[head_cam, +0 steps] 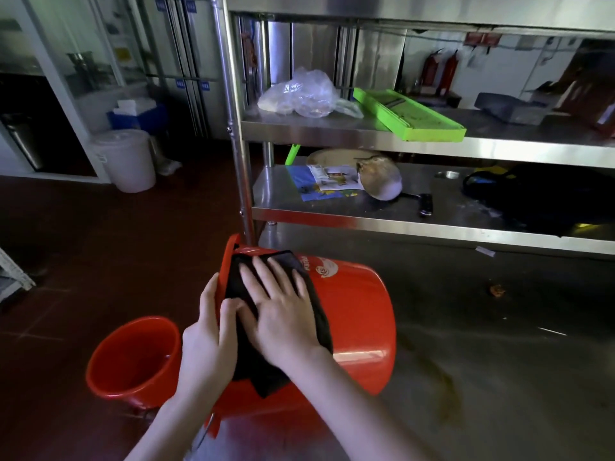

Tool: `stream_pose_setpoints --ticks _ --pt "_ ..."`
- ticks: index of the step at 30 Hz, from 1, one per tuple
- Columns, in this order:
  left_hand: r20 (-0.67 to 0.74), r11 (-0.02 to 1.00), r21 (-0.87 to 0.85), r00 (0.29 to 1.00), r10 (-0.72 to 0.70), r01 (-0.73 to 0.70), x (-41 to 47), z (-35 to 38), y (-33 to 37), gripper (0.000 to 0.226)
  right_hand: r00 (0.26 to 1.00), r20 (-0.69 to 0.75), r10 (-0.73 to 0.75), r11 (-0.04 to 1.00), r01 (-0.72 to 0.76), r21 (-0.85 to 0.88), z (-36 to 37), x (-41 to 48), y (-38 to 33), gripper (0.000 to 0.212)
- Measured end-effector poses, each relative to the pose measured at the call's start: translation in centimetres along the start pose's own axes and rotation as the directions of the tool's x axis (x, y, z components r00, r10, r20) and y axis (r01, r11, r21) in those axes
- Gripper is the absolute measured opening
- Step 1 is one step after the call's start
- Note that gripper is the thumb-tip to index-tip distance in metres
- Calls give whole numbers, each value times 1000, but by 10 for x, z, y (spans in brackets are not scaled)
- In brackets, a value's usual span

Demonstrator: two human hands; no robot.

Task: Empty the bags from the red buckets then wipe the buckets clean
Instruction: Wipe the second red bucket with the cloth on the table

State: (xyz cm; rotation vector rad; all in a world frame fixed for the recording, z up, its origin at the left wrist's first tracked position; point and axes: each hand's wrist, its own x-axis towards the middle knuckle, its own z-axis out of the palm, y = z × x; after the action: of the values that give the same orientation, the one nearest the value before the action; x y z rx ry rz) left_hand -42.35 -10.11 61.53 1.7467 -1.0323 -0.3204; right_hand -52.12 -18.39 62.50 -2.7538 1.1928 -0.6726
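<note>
- This is a commercial kitchen or its back room, going by the bare tiered stainless-steel shelving rack and the steel worktop below it.
- On the shelves lie a long bright-green plastic slicer board, a crumpled clear plastic bag and a dented round metal bowl.
- Tall steel cabinet doors with small blue labels line the back wall.
- Two red fire extinguishers stand by the far wall.
- A white lidded plastic bucket sits on the dark red tiled floor.
</note>
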Motion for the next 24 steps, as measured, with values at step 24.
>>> stream_pose_setpoints --ticks 24 --pt "45 999 -31 998 -32 33 34 2 12 50 989 -147 17 999 -22 -36 8 -36 -11 58"
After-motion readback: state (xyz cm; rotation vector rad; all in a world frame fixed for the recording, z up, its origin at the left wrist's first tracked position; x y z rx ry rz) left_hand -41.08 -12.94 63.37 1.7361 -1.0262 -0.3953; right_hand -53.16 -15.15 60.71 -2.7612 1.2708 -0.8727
